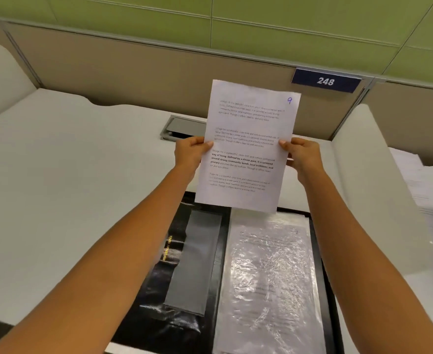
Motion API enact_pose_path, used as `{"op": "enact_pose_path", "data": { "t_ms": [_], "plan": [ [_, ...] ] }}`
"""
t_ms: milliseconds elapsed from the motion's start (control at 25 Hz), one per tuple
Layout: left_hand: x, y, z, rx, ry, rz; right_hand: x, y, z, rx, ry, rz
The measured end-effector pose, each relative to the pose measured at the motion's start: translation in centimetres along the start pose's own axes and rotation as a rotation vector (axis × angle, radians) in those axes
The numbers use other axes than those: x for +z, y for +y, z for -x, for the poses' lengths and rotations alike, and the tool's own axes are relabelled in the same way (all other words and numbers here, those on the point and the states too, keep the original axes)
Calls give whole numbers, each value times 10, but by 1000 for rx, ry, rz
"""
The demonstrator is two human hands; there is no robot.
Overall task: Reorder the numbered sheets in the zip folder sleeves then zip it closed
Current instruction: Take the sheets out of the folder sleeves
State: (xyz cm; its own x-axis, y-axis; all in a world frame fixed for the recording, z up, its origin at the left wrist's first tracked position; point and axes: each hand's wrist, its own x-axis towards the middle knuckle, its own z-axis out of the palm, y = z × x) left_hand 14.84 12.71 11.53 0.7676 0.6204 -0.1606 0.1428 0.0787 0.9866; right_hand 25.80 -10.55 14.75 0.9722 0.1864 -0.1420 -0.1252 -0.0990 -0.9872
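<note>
white printed sheet numbered 9 (pixel 246 149): held upright, at twelve o'clock of the open black zip folder (pixel 159 290). left hand (pixel 189 152) and right hand (pixel 302 154) pinch its side edges. crinkled clear plastic sleeve (pixel 269 277), on the folder's three o'clock side, holds another sheet. judged: reordering unfinished, zip still open.

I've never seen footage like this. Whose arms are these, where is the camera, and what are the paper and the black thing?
No machine here: a person wears one camera on the head, looking forward and down, so you see their own bare arms. The left hand and right hand pinch the side edges of a white printed sheet marked 9 in blue ink, held up above the white desk. Under it lies an open black zip folder; its clear plastic sleeve holds another printed sheet.
</note>
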Motion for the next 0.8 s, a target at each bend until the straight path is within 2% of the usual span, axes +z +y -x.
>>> {"op": "enact_pose_path", "data": {
  "t_ms": [440, 800],
  "plan": [
    [-226, -63, 21, -252, 133, -83, 184, 71, 88, 305, -121, 84],
    [-358, -107, 30, -329, 199, -235, 306, 127, 144, 412, -170, 108]
  ]
}}
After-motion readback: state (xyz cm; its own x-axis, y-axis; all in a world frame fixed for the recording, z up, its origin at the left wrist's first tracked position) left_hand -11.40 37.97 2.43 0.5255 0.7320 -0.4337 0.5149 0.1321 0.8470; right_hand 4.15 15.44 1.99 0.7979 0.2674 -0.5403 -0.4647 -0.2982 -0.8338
